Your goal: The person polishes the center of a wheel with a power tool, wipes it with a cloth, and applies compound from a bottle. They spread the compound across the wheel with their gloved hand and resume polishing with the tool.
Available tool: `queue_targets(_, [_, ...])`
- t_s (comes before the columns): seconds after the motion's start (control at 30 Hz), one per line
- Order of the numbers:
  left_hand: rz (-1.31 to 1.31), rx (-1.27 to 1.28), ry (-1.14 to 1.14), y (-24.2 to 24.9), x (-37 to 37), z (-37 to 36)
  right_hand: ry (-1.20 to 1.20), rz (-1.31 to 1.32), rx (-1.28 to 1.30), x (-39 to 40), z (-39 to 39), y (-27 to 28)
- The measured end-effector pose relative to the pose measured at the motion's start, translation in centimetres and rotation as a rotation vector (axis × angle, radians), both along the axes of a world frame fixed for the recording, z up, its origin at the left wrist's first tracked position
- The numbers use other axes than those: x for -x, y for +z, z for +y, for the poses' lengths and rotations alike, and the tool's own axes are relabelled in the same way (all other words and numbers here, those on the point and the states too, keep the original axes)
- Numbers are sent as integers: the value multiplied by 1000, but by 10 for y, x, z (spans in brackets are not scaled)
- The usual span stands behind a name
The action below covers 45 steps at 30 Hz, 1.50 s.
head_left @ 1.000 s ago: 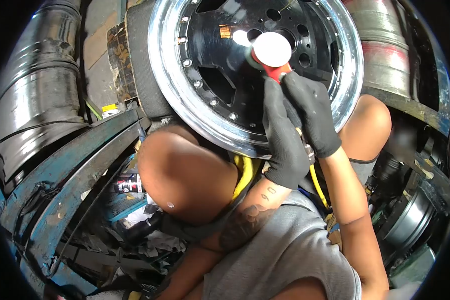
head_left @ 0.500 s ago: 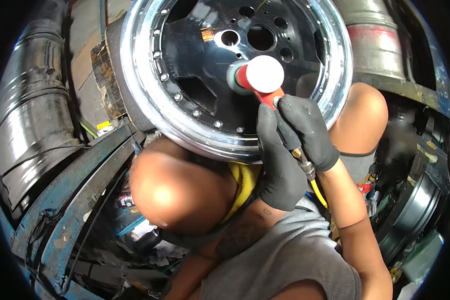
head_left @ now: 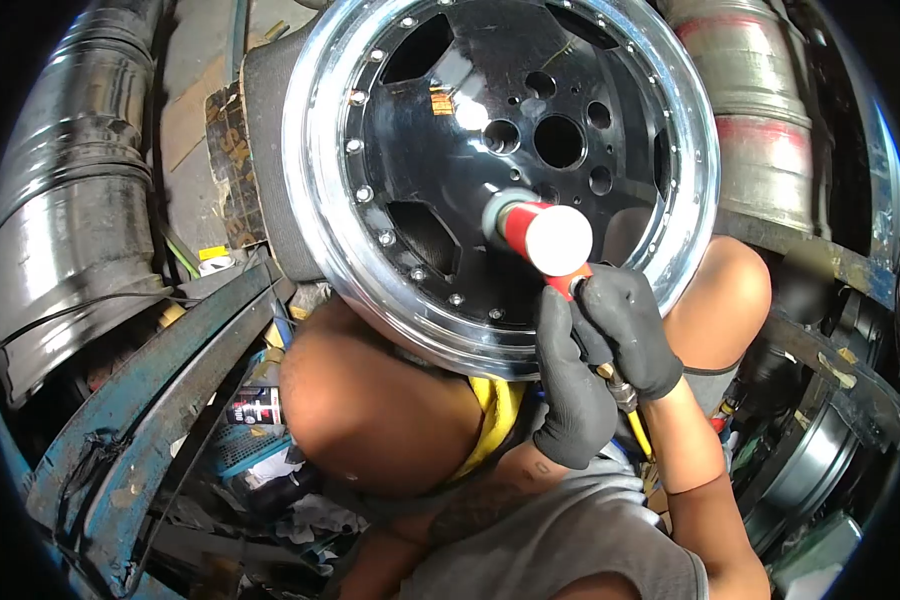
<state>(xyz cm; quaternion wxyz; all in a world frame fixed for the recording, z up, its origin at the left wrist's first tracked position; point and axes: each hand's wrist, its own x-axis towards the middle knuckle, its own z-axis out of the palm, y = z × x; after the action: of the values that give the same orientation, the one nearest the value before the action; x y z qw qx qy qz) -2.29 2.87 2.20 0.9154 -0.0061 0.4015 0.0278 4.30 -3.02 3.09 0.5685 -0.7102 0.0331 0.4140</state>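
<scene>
A car wheel rim (head_left: 305,200) with a polished, bolt-studded lip and a glossy black centre (head_left: 420,150) leans face up across the person's legs. Against the black face, below the lug holes, rests the small round pad (head_left: 498,212) of a red air polisher (head_left: 560,240) with a white round top. My right hand (head_left: 632,335), in a dark glove, is wrapped around the polisher's handle. From the other side my left hand (head_left: 575,395), gloved alike, closes on the same handle, its thumb pointing up along it. A yellow air hose (head_left: 638,435) runs from the handle's brass fitting.
Bare metal rim barrels lie at the left (head_left: 70,250) and upper right (head_left: 760,160). A worn blue metal frame (head_left: 140,390) crosses the lower left, beside a spray can (head_left: 255,405) and a blue basket (head_left: 245,450). Another rim (head_left: 810,460) stands at lower right. Yellow cloth (head_left: 495,420) hangs between the legs.
The view has shifted, so the rim, polisher and both hands appear lower and slightly right. The pad stays at nearly the same area of the black face; both hands keep their grip.
</scene>
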Motion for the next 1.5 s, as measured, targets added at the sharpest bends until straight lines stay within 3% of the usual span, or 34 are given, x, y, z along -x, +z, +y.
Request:
queue_targets(0.17, [-9,-40,-68,-10,3,-6,-26,-27,0,1,-6,-1])
queue_targets(0.33, [30,-7,5,-11,-7,7,46,-30,12,-10,16,-4])
queue_targets(0.4, [152,75,138,-4,-15,13,119,-36,-41,-18,30,-4])
queue_targets(0.53, [1,-235,4,-16,-14,19,94,-124,-49,-23,31,-11])
queue_targets(0.67, [-30,-109,9,-26,-14,0,-66,-212,11,-12,20,-11])
queue_targets(0.87, [4,65,-30,-9,-5,-5,30,-267,68,-1,-4,-4])
queue_targets(1.0, [-40,17,-48,-12,-3,-4,-121,-113,37,1,3,-3])
queue_targets(1.13, [-51,-11,-34,-6,-4,2,-94,10,-38,-2,1,-1])
queue_targets(1.17, [-67,-21,-28,-10,-3,2,-40,-13,20,-5,3,1])
queue_targets(1.27, [-120,-2,32,-17,-5,9,271,-566,-36,-15,7,-24])
queue_targets(1.3, [-118,-4,40,-18,-4,11,249,-436,-37,-18,15,-22])
queue_targets(1.37, [-115,-14,50,-19,-3,13,270,-779,-140,-20,28,-34])
queue_targets(1.5, [-99,-41,73,-23,4,12,361,-635,-28,-17,23,-25])
